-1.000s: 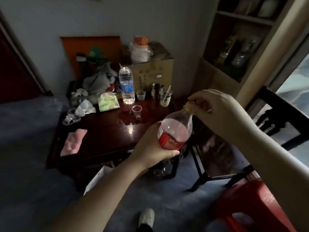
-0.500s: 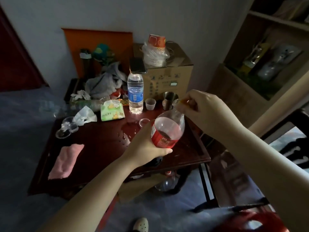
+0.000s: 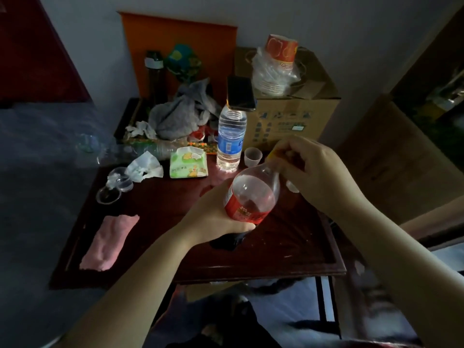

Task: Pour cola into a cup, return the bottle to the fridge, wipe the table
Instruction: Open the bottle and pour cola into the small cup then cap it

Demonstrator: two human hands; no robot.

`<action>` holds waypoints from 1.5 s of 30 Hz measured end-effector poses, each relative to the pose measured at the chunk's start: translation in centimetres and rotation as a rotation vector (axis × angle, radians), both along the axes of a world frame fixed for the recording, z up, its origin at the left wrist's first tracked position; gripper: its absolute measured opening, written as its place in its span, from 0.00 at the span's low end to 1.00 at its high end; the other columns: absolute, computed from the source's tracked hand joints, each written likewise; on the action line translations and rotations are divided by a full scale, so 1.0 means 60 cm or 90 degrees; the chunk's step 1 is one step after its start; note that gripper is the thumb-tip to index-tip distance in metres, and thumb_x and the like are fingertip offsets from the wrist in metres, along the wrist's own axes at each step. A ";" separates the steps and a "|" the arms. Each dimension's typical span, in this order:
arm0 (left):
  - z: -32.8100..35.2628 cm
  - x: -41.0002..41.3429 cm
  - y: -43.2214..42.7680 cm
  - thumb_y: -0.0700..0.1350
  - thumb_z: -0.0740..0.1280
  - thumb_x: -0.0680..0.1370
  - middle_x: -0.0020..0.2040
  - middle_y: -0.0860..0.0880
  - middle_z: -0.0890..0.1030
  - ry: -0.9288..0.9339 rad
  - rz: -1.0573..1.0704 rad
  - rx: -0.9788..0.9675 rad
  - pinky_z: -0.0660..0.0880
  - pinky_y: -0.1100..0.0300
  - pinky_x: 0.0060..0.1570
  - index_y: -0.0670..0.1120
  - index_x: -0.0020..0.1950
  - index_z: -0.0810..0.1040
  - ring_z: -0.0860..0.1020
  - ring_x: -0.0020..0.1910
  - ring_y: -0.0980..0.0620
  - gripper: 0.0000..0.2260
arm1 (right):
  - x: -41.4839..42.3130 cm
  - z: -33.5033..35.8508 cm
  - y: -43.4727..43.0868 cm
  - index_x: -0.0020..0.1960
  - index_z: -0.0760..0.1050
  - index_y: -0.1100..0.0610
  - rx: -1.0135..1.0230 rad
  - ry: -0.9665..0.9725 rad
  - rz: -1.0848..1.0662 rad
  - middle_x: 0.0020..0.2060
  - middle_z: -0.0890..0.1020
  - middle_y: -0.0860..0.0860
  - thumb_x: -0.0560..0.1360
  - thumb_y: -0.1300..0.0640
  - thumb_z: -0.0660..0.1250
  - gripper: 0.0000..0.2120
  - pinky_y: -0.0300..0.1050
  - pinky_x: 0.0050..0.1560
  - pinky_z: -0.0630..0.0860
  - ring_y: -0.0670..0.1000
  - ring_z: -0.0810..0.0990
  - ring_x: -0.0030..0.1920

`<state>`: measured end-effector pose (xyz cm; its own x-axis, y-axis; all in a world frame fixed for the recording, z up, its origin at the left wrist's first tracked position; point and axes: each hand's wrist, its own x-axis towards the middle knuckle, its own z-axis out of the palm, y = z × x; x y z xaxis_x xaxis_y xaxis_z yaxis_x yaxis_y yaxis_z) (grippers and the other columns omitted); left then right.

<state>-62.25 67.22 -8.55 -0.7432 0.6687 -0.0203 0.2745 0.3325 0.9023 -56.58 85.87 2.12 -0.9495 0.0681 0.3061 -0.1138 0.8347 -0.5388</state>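
Observation:
My left hand (image 3: pixel 213 217) grips the cola bottle (image 3: pixel 251 194) around its red label and holds it tilted above the dark wooden table (image 3: pixel 288 252). The bottle's upper half looks clear, with dark liquid at its bottom end. At the neck, my right hand (image 3: pixel 311 172) has its fingers closed on the yellow cap (image 3: pixel 272 154). A small clear plastic cup (image 3: pixel 253 156) stands just behind the bottle neck, beside the water bottle. A pink cloth (image 3: pixel 108 242) lies folded at the table's left front.
A water bottle (image 3: pixel 229 139), a green tissue pack (image 3: pixel 188 165), crumpled tissues (image 3: pixel 145 168), clear lids (image 3: pixel 118 184) and grey rags (image 3: pixel 180 114) crowd the table's back. A cardboard box (image 3: pixel 288 119) carries a phone (image 3: pixel 239 92) and stacked paper cups (image 3: pixel 278 64). A shelf unit stands on the right.
I have stepped closer, so the table now fills the view and the bottle hangs over it. Both hands keep their hold on bottle and cap.

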 end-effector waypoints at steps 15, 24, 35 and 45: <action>-0.008 -0.067 0.074 0.55 0.81 0.59 0.58 0.58 0.76 0.178 0.182 -0.089 0.76 0.59 0.53 0.56 0.67 0.69 0.76 0.56 0.60 0.39 | -0.115 -0.026 0.072 0.42 0.70 0.56 0.094 0.009 -0.073 0.28 0.73 0.46 0.74 0.41 0.64 0.17 0.45 0.30 0.67 0.51 0.75 0.32; 0.015 -0.070 0.084 0.49 0.81 0.62 0.57 0.61 0.80 0.041 0.086 -0.058 0.75 0.59 0.58 0.60 0.69 0.67 0.77 0.56 0.65 0.40 | -0.125 -0.016 0.109 0.38 0.71 0.58 0.079 0.177 0.143 0.26 0.70 0.43 0.72 0.49 0.70 0.14 0.35 0.29 0.63 0.49 0.72 0.30; 0.011 -0.062 0.127 0.53 0.82 0.59 0.60 0.60 0.76 0.179 0.160 -0.071 0.76 0.55 0.57 0.59 0.68 0.68 0.75 0.59 0.61 0.40 | -0.114 -0.013 0.138 0.41 0.70 0.56 0.124 0.021 -0.083 0.30 0.76 0.48 0.73 0.37 0.62 0.21 0.45 0.32 0.71 0.52 0.76 0.33; 0.033 -0.068 0.125 0.50 0.81 0.61 0.61 0.64 0.76 0.102 0.064 -0.111 0.72 0.66 0.58 0.62 0.71 0.64 0.74 0.60 0.68 0.43 | -0.102 -0.019 0.175 0.41 0.72 0.61 0.172 0.227 0.224 0.33 0.75 0.52 0.75 0.50 0.65 0.14 0.42 0.32 0.64 0.49 0.71 0.34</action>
<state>-66.30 74.69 -6.60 -0.8084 0.5886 -0.0051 0.3677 0.5117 0.7765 -62.70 96.36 0.97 -0.7352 -0.3587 0.5751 -0.5455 0.8168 -0.1879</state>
